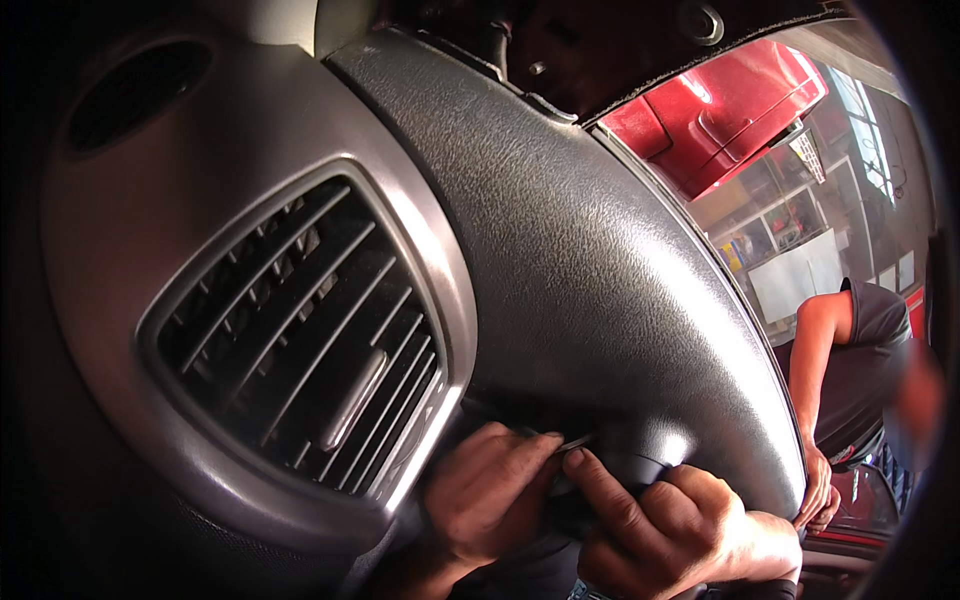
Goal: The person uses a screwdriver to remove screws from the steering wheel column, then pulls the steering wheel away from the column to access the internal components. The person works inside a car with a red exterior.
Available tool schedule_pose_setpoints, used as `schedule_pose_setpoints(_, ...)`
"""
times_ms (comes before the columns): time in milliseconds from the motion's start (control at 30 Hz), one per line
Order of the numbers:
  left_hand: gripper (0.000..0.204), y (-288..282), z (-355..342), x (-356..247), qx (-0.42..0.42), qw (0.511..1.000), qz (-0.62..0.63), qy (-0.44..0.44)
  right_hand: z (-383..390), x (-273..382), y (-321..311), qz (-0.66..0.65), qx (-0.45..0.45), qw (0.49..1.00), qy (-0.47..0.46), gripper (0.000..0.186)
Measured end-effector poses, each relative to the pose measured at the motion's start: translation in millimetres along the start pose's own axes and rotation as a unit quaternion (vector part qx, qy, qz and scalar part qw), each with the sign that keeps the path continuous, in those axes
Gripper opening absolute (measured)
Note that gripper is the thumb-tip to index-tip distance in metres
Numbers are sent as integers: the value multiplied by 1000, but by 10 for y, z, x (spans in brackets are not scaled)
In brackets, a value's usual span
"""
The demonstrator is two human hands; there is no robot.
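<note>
In the head view, we note the left hand [488, 495] pinching a thin strip [578, 441] lower right of the air vent [355, 400], long axis running rightward and slightly up, the right hand [672, 525] with index extended beneath it, its grip undeterminable.

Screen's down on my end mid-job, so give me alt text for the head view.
The person's left hand and right hand nearly meet around a thin, shiny strip, near the lower part of a curved, black, textured panel. A dark, slatted air vent fills the left; at right are a glossy red vehicle body and another person's bare arm.
</note>
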State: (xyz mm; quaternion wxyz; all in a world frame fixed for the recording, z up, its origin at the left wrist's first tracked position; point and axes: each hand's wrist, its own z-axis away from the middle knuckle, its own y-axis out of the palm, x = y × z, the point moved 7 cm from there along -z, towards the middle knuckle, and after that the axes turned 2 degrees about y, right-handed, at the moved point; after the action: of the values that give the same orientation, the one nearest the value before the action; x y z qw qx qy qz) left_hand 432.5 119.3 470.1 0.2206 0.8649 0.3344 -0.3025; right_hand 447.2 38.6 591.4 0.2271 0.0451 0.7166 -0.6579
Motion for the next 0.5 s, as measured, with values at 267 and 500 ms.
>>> schedule_pose_setpoints(267, 23, 64, -34, -29, -4, 1000, -11, -5, -36, -28, -36, -16, 24, 999, -35, 20)
schedule_pose_setpoints(500, 20, 50, 10, 27, -34, 997, 63, -21, -27, -8, -31, -9, 21, 999, -34, 20)
